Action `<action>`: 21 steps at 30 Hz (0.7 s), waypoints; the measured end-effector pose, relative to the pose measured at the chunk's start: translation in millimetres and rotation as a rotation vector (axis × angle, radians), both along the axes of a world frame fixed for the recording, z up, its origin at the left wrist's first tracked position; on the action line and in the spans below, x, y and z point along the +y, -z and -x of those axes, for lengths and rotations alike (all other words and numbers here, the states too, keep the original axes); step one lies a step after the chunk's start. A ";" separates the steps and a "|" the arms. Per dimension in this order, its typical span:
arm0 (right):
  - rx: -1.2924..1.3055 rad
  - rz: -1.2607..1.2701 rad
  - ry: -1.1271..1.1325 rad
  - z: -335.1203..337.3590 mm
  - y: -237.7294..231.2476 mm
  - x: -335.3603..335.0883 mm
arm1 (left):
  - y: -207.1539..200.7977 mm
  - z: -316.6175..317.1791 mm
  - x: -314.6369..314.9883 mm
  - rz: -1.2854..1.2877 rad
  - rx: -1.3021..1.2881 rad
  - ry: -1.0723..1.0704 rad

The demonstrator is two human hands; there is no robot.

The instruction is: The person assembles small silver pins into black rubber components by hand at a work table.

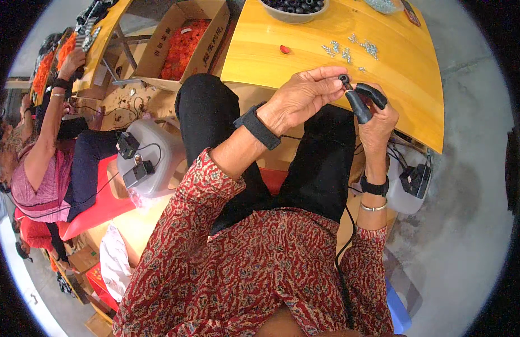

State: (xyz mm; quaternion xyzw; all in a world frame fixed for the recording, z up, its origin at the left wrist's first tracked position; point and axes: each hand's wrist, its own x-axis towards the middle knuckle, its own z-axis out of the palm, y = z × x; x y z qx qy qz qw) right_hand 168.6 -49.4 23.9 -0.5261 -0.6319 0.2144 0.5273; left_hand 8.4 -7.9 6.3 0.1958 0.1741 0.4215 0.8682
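Over the near edge of the yellow table (pixel 305 42), my left hand (pixel 305 98) pinches a small round black piece with a hole (pixel 343 78) between thumb and fingertips. My right hand (pixel 379 126) is wrapped round the black-handled pliers (pixel 359 108), whose two handles are spread apart. The pliers' jaws meet the black piece; fingers partly hide them. Beyond my hands, several small silvery metal pieces (pixel 370 49) lie scattered on the tabletop. To their left is a small red piece (pixel 284 49).
A bowl (pixel 296 18) of black round pieces stands at the table's far edge. Left of the table, a cardboard box (pixel 214 45) holds orange-red material. A grey plastic stool (pixel 162 149) carries black devices with cables. Further left, another person (pixel 44 168) works at a second table.
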 end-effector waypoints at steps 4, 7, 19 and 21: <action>-0.040 0.004 0.032 -1.9 3.0 3.6 | -1.9 -0.9 2.5 -0.015 0.005 -0.003; 0.035 -0.009 0.006 1.2 3.4 4.1 | -2.6 0.8 1.4 -0.011 0.024 -0.014; -0.047 -0.075 0.039 6.4 -4.7 0.4 | -11.4 2.8 -3.3 -0.071 0.128 -0.035; -0.057 -0.097 0.033 7.1 -5.4 0.3 | -9.3 2.4 -3.3 -0.092 0.144 -0.043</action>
